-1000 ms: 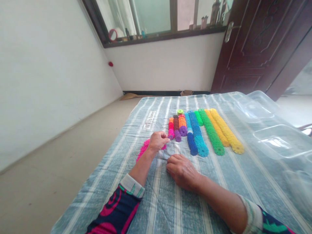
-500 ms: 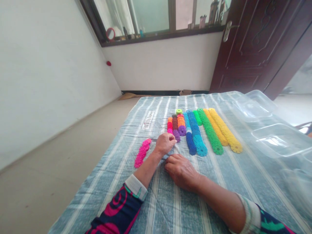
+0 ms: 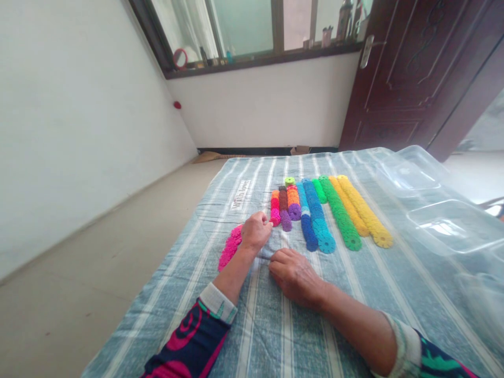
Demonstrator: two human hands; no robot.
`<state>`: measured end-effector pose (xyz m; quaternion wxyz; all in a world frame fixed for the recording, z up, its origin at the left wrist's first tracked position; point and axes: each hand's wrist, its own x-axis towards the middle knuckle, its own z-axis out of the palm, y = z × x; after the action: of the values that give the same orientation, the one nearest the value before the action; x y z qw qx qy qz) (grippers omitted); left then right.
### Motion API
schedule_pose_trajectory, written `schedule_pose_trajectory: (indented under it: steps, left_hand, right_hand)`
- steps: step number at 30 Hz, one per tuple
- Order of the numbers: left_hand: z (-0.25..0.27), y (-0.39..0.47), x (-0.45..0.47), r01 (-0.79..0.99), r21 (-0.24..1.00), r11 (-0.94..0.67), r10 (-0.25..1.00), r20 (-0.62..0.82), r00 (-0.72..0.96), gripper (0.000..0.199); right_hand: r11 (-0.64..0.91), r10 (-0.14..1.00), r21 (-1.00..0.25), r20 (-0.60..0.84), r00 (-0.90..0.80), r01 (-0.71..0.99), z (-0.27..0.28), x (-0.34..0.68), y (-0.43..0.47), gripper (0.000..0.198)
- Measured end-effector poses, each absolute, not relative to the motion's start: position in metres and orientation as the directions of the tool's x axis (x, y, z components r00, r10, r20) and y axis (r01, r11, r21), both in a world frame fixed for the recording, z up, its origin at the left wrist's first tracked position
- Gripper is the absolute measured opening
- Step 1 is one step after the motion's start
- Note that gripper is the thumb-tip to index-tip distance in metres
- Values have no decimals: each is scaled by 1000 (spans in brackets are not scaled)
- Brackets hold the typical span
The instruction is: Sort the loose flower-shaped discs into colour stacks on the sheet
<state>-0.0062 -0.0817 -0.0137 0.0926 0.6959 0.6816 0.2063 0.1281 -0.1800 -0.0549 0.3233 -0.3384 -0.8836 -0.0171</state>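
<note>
My left hand is closed, its thumb and fingertips at the near end of a row of orange, red and pink notched plastic discs. Whether a disc is pinched there I cannot see. Partly behind that hand lies a slanting row of bright pink discs. My right hand rests on the cloth with curled fingers, and whatever may be under them is hidden. Just beyond it are a brown and purple row, an orange and purple row and a long blue row.
Farther right lie a green disc row and yellow rows. Clear plastic boxes stand along the right side of the striped cloth. A "With love" label shows at the left.
My left hand has moved left, from the end of the brown and purple row to the end of the orange, red and pink row. My right hand is almost still.
</note>
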Motion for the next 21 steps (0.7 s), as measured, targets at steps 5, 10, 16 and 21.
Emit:
schedule_pose_trajectory:
  steps: [5,10,16,21]
  left_hand:
    - [-14,-83,-5,939,343,-31,991,131,-15,13]
    - [-14,-83,-1,939,335,-77,991,130,34,14]
    - [-15,-86,4,940,331,-87,987,153,38,9]
    - [-13,-83,-1,926,359,-117,979,196,48,10]
  right_hand:
    - [745,600,-181,602,-527,641,-54,129,-180,22]
    - [744,600,-165,593,-537,648,-54,129,-180,21]
    - [741,611,-168,570,-549,650,-52,129,-180,21]
    - [743,619,-174,547,-564,646,-50,130,-181,21]
